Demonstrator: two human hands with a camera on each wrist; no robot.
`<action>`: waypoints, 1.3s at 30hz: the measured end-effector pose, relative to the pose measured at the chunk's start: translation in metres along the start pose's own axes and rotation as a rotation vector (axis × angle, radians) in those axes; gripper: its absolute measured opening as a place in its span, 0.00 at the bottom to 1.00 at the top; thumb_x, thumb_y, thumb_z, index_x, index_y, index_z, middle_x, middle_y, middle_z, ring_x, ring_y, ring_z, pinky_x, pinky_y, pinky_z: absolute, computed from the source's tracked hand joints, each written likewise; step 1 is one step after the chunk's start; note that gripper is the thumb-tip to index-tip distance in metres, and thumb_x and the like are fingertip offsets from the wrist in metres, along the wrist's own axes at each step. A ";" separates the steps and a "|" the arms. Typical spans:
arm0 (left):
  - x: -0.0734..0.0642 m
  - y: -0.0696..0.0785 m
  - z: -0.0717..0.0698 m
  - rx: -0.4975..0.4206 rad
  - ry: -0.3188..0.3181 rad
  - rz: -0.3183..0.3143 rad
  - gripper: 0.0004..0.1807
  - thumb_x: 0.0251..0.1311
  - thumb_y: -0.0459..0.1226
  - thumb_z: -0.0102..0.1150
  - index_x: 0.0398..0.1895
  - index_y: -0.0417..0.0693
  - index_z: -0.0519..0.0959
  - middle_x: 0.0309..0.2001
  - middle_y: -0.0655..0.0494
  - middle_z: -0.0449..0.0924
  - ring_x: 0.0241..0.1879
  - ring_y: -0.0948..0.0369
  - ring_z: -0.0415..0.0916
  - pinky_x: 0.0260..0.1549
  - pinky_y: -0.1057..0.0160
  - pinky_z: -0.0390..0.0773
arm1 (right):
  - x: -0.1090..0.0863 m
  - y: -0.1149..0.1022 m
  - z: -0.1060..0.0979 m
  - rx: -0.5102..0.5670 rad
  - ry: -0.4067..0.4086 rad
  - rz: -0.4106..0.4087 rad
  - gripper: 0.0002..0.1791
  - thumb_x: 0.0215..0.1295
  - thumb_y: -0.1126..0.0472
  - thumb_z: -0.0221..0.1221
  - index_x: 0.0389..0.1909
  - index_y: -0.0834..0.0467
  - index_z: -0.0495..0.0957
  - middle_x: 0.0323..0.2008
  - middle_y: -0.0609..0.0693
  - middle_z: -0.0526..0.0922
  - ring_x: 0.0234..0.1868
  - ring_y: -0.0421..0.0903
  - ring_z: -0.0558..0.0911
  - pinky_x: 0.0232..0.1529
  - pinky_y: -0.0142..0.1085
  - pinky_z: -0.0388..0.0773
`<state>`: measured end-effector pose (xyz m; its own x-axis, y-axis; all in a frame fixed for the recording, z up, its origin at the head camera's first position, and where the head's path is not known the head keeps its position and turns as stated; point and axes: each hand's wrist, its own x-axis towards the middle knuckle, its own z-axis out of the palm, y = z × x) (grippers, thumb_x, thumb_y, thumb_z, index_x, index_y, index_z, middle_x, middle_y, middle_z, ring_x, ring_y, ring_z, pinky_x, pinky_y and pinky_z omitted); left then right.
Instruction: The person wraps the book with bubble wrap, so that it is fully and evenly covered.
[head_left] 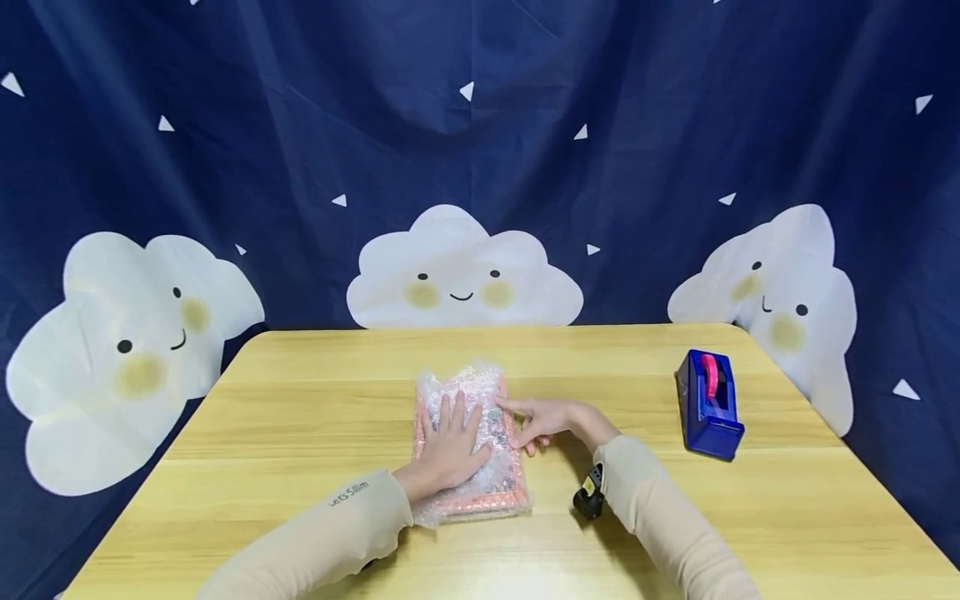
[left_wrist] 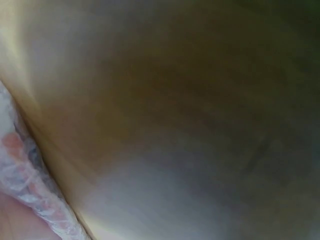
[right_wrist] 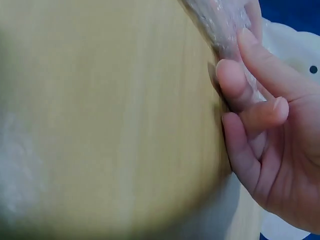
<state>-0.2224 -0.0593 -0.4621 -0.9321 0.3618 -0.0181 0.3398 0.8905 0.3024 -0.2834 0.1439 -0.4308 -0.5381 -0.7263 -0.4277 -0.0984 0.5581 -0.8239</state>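
Note:
A flat rectangular thing with a pink border, much like a picture frame, lies on the table inside clear bubble wrap (head_left: 483, 504). My left hand (head_left: 450, 450) rests flat on top with its fingers spread. At the package's right side, my right hand (head_left: 551, 421) touches the wrap with a straight index finger and thumb. Its other fingers (right_wrist: 242, 145) are bent by the edge in the right wrist view, where the thumb meets the bubble wrap (right_wrist: 220, 27). Only a corner of the package (left_wrist: 30, 175) appears in the left wrist view.
A blue tape dispenser (head_left: 708, 408) with a pink roll stands on the right of the wooden table (head_left: 315, 417). Behind the table hangs a dark blue curtain (head_left: 300, 108) printed with clouds. A small black device (head_left: 588, 493) sits at my right wrist.

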 end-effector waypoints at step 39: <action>-0.004 0.009 -0.022 0.054 -0.122 -0.035 0.63 0.37 0.74 0.50 0.72 0.48 0.43 0.70 0.35 0.27 0.67 0.37 0.26 0.54 0.29 0.26 | -0.008 -0.015 0.011 -0.143 0.172 0.074 0.44 0.59 0.59 0.59 0.71 0.54 0.43 0.17 0.53 0.78 0.15 0.41 0.72 0.18 0.29 0.71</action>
<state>-0.2185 -0.0588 -0.4383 -0.9223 0.3582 -0.1449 0.3167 0.9157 0.2474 -0.2683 0.1367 -0.4190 -0.6815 -0.6091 -0.4057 -0.1644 0.6676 -0.7262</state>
